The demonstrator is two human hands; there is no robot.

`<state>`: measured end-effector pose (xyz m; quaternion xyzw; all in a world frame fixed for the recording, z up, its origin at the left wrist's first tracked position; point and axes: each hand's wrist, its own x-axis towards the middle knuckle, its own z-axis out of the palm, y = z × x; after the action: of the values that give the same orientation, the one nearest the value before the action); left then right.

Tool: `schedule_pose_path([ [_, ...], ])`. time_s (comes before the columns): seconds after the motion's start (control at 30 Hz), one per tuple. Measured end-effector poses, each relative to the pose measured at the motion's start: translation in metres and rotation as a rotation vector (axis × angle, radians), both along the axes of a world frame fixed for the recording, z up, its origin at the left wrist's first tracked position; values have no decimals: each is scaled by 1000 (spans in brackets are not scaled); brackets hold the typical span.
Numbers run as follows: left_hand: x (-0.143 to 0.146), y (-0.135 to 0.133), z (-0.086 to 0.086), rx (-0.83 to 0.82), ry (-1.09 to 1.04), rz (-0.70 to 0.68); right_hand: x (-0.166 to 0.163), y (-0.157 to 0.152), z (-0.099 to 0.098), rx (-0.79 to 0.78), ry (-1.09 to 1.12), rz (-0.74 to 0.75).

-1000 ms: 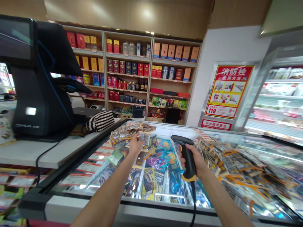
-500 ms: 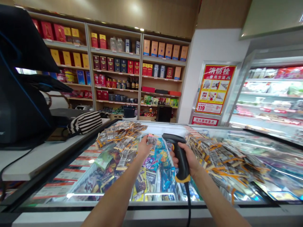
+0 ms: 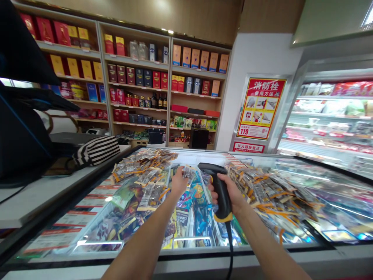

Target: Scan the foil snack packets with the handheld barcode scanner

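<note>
My right hand (image 3: 229,190) is wrapped round the handle of a black and yellow barcode scanner (image 3: 222,196), its head turned to the left. A cable hangs from the scanner's base. My left hand (image 3: 178,182) pinches a small clear snack packet (image 3: 189,174) in front of the scanner's head. On the freezer's glass top, a pile of similar packets (image 3: 145,165) lies left of my left hand. Another pile of packets (image 3: 271,190) with orange edges spreads to the right of the scanner. Colourful frozen packages (image 3: 201,217) show through the glass below.
A white counter (image 3: 17,212) on the left bears a black checkout machine (image 3: 20,128) and a striped bag (image 3: 97,149). Shelves with boxed bottles (image 3: 140,77) line the back wall. A lit display fridge (image 3: 329,116) stands at the right. The freezer's front edge (image 3: 186,268) is nearest me.
The view has turned slightly to the right, so the shelves and counter sit further left. Both hands keep their grips, with the packet still held before the scanner.
</note>
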<state>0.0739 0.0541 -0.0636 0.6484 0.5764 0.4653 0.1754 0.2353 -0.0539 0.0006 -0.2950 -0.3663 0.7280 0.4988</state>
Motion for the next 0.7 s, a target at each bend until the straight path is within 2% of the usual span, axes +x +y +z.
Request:
schedule_pose_path([
  [0.13, 5, 2, -6, -92, -10, 33, 22, 6, 3, 32, 5, -88],
  [0.23, 19, -1, -9, -169, 8, 35, 44, 8, 6, 64, -5, -159],
  [0.43, 81, -16, -13, -256, 148, -56, 82, 6, 1, 58, 14, -241],
  [0.57, 125, -25, -14, -321, 258, -150, 96, 3, -4, 35, -2, -296],
  [0.7, 153, -30, -13, -337, 333, -231, 103, 1, -5, 42, -30, -310],
])
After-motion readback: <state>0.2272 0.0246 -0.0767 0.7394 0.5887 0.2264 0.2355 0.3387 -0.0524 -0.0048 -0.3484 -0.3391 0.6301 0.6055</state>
